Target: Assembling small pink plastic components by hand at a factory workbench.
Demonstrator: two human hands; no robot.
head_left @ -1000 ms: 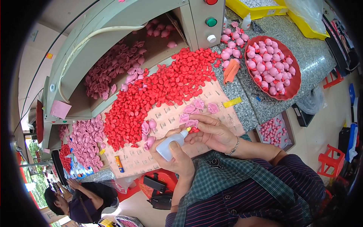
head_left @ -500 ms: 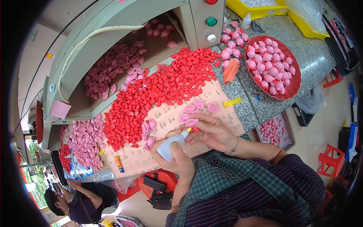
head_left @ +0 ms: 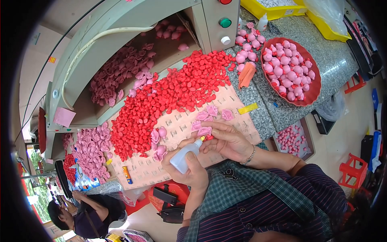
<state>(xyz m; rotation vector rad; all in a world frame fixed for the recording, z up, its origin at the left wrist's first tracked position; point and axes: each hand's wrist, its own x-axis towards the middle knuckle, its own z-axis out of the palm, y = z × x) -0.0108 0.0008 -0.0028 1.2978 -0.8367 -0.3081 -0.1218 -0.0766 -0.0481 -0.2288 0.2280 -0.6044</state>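
My left hand (head_left: 192, 173) is closed round a translucent white squeeze bottle (head_left: 182, 159) with a yellow tip, tilted up to the right. The tip is at a small red rounded piece (head_left: 209, 137), which my right hand (head_left: 231, 143) pinches between thumb and fingers. Whether tip and piece touch, I cannot tell. Just beyond my fingers, several pink petal-shaped pieces (head_left: 212, 110) lie on the pinkish board (head_left: 177, 128). More pink pieces (head_left: 160, 151) rest left of the bottle. A wide heap of red pieces (head_left: 161, 99) covers the board's far side.
A grey machine housing (head_left: 133, 44) arches over the back, with pink pieces inside. At right, a red scalloped bowl (head_left: 315, 90) holds pink-and-red balls on the granite table (head_left: 278, 115). A glue stick (head_left: 127, 175) lies at the board's left. Another person (head_left: 90, 215) sits at lower left.
The bottle has shifted slightly up and right, bringing its tip closer to the red piece. My right hand has turned very slightly, showing more of that piece.
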